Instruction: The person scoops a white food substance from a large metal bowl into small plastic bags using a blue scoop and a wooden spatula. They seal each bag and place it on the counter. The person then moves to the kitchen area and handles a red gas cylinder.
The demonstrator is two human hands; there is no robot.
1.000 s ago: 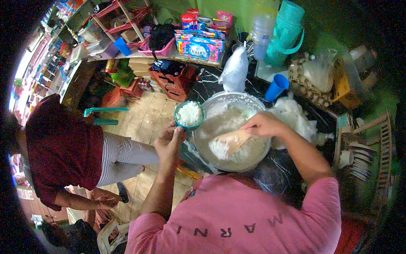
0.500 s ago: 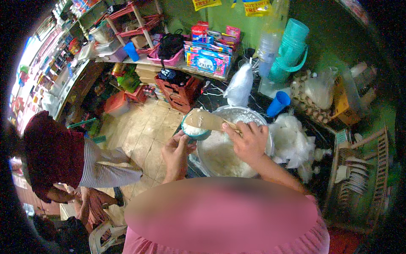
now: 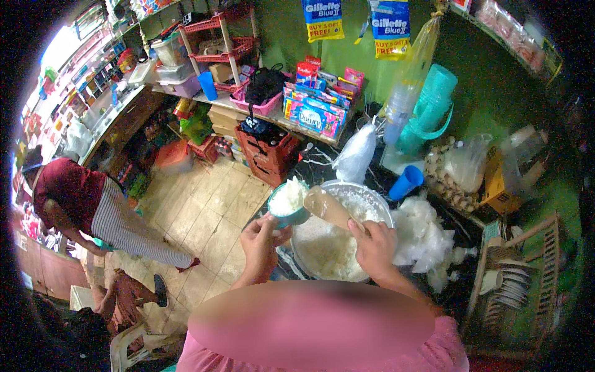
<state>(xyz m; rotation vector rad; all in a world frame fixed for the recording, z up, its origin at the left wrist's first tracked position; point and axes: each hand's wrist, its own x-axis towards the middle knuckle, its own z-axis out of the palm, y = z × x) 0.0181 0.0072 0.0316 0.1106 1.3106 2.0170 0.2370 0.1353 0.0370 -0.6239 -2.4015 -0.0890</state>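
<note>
My left hand (image 3: 260, 243) is closed around a small teal cup (image 3: 290, 217), held upright at the left rim of a wide pot. White food, probably cooked rice (image 3: 289, 197), is heaped above the cup's edge. A flat wooden paddle (image 3: 327, 207) is in the closed fingers of my right hand (image 3: 375, 248). Its broad end, smeared white, hovers over the pot just right of the cup. More of the white food lies inside the silver pot (image 3: 391, 217), with some stuck to its far wall.
A tied white bag (image 3: 356, 154) stands behind the pot; a blue cup (image 3: 406, 183) and crumpled clear plastic bags (image 3: 421, 232) lie right of it. Farther right is a dish rack (image 3: 545, 266) with plates. Two people are at the left, one in a maroon shirt (image 3: 71, 192).
The paddle has moved off the cup's top to its right, leaving the heaped white food showing. My right hand has come lower. The person in maroon has shifted, and the whole view has tilted.
</note>
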